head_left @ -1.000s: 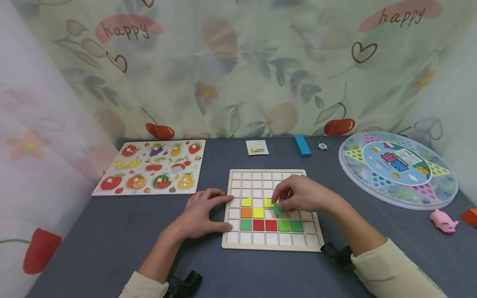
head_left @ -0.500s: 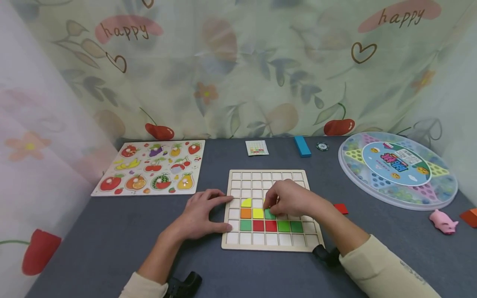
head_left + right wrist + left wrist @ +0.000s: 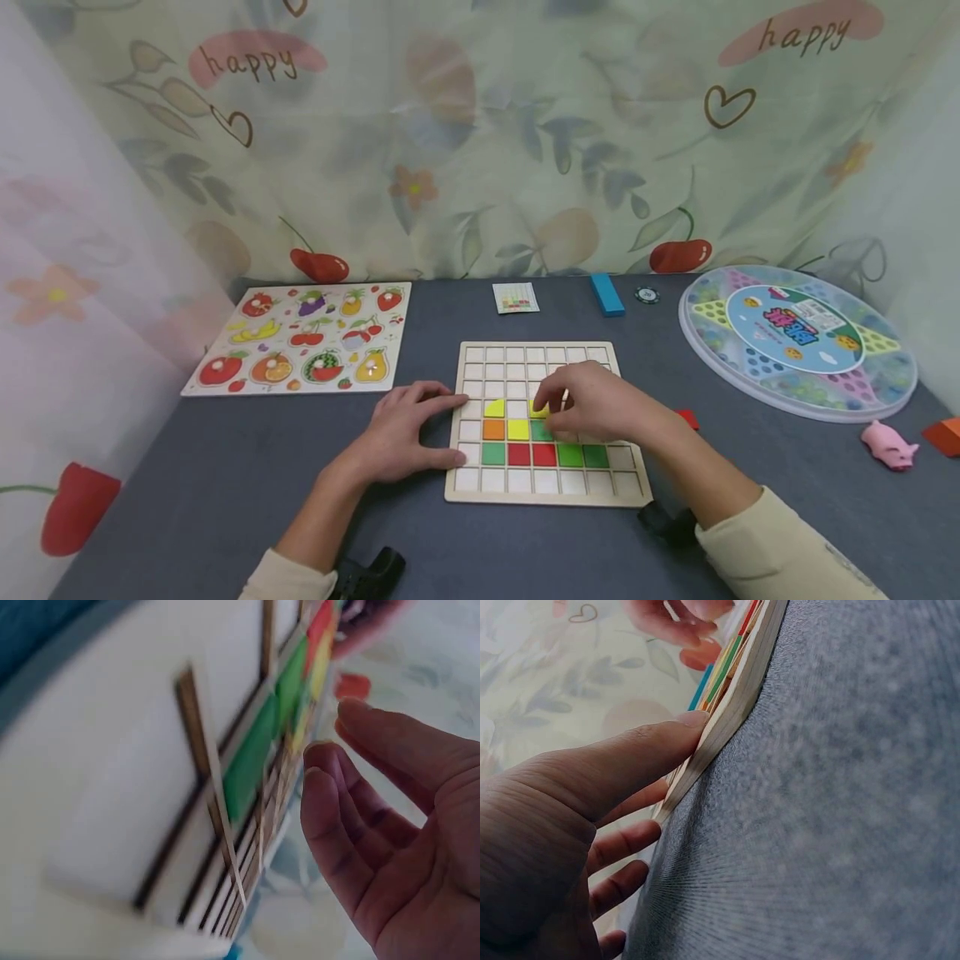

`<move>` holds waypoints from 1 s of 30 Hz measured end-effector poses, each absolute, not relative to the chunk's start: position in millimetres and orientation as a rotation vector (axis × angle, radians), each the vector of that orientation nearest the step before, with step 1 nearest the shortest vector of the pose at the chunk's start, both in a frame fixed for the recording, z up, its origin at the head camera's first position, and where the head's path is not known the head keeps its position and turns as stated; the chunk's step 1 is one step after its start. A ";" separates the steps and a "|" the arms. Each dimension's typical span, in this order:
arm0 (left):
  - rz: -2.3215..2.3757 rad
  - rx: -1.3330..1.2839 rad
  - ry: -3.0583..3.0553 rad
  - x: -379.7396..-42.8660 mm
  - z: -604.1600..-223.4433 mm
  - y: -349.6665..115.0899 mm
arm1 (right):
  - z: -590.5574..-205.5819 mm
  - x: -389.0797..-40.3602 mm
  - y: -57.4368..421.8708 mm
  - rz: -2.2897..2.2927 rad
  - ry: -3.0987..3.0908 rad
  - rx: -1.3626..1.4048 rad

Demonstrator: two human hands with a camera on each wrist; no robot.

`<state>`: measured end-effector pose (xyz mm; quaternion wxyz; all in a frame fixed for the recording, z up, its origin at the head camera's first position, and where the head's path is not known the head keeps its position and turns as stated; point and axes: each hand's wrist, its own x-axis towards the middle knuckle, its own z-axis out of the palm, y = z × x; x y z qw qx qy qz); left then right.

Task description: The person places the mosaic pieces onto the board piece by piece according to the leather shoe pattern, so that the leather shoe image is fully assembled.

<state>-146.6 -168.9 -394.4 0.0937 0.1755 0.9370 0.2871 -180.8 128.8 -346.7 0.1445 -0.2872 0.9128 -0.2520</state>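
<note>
A wooden grid board [image 3: 547, 497] lies on the table with coloured tiles in several of its cells. My left hand [image 3: 399, 433] rests at the board's left side, thumb and fingertip touching the rim; in the left wrist view the thumb [image 3: 641, 750] lies against the wooden edge. Over the board hovers my right hand [image 3: 596, 404], its fingers loosely bent with nothing between them. Just under those fingertips a green tile [image 3: 541, 431] sits in a cell, right of a yellow tile [image 3: 518, 429]. A rounded yellow piece [image 3: 537, 409] is partly hidden by the fingers.
Behind the board lie a small pattern card [image 3: 516, 297], a blue block [image 3: 607, 295] and a round chip [image 3: 647, 295]. A fruit puzzle board [image 3: 300, 337] is at left. Right are a round game board [image 3: 697, 358], a pink pig [image 3: 889, 446] and a red piece [image 3: 687, 419].
My right hand brought the green tile leftward, set it into the cell beside the yellow tile and let go, lifting slightly. The left hand stays at the board's edge.
</note>
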 end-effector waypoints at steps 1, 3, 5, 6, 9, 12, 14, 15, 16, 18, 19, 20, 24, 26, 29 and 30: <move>0.851 0.520 2.780 -146.5 -394.4 -168.9 | -344.9 -180.8 133.6 -0.749 2.627 -0.814; 0.853 0.517 2.778 -146.4 -394.1 -168.9 | -341.2 -181.4 144.5 -0.783 2.616 -0.784; 0.854 0.513 2.777 -146.4 -393.7 -168.8 | -337.3 -181.4 156.1 -0.804 2.605 -0.739; 0.852 0.512 2.776 -146.5 -393.5 -168.8 | -335.5 -181.2 161.9 -0.810 2.599 -0.718; 0.848 0.515 2.776 -147.0 -392.8 -168.8 | -331.3 -180.9 179.8 -0.819 2.588 -0.678; 0.846 0.521 2.783 -147.5 -393.0 -169.5 | -328.2 -180.4 195.4 -0.824 2.582 -0.644; 0.849 0.525 2.785 -147.5 -393.7 -170.0 | -327.5 -180.1 205.3 -0.826 2.578 -0.624; 0.851 0.526 2.785 -147.4 -393.9 -170.2 | -327.7 -179.8 210.1 -0.831 2.574 -0.616; 0.851 0.529 2.785 -147.3 -394.3 -170.4 | -328.0 -179.3 215.1 -0.834 2.570 -0.608; 0.852 0.530 2.780 -147.1 -394.8 -170.1 | -329.5 -178.6 225.2 -0.827 2.572 -0.588; 0.851 0.530 2.779 -147.1 -395.0 -169.8 | -330.4 -178.3 230.3 -0.817 2.578 -0.569; 0.850 0.531 2.778 -147.1 -395.0 -169.6 | -331.7 -178.3 235.2 -0.802 2.588 -0.554; 0.846 0.525 2.776 -147.2 -395.1 -168.8 | -338.9 -179.0 253.6 -0.729 2.632 -0.509; 0.844 0.522 2.778 -147.4 -394.5 -168.8 | -342.3 -180.0 260.0 -0.686 2.655 -0.487; 0.841 0.520 2.779 -147.6 -393.8 -168.9 | -346.7 -181.7 266.3 -0.633 2.680 -0.458; 0.840 0.519 2.778 -147.6 -393.9 -168.8 | -347.8 -182.3 267.7 -0.616 2.685 -0.456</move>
